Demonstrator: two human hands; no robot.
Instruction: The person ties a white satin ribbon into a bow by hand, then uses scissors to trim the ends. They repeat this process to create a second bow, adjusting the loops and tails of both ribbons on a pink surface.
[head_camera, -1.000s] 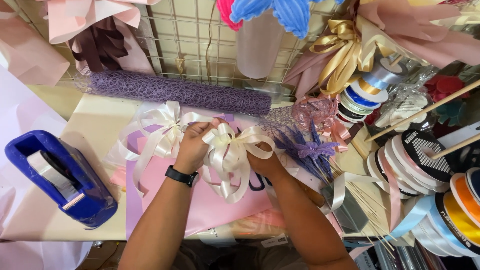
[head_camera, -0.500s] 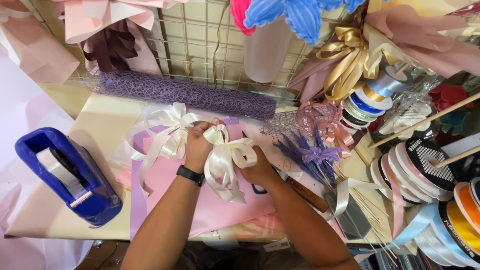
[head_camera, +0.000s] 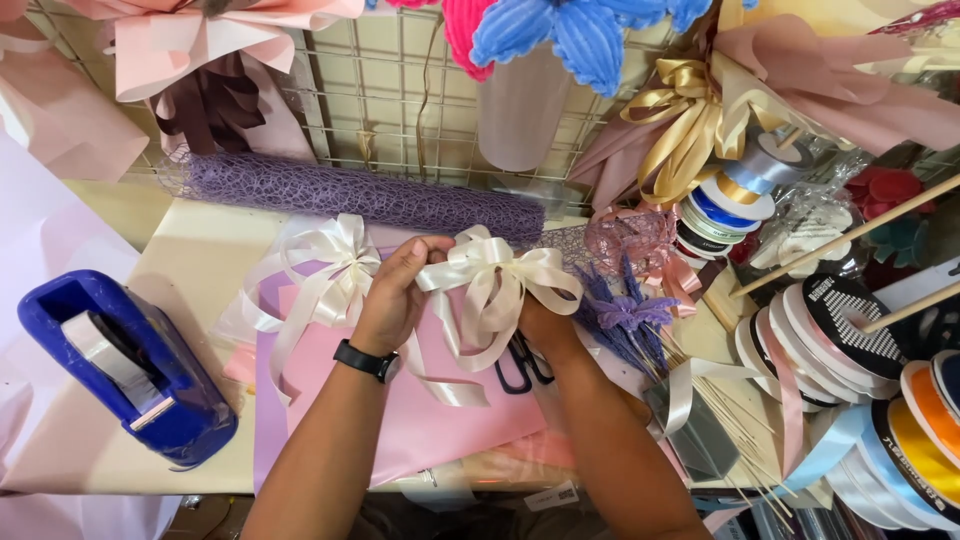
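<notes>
Over the pink paper (head_camera: 440, 420) | cream bow (head_camera: 495, 285) between hands | left hand (head_camera: 395, 295), right hand (head_camera: 545, 320) both gripping it

Cream table (head_camera: 185, 262), bearing pink wrapping paper (head_camera: 440, 410), a blue tape dispenser (head_camera: 130, 365), a purple mesh roll (head_camera: 370, 192), black scissors (head_camera: 520, 368) and a cream bow (head_camera: 320, 275).

Blue tape dispenser (head_camera: 120, 375), purple mesh roll (head_camera: 365, 192), stacked ribbon spools (head_camera: 860, 350).
</notes>
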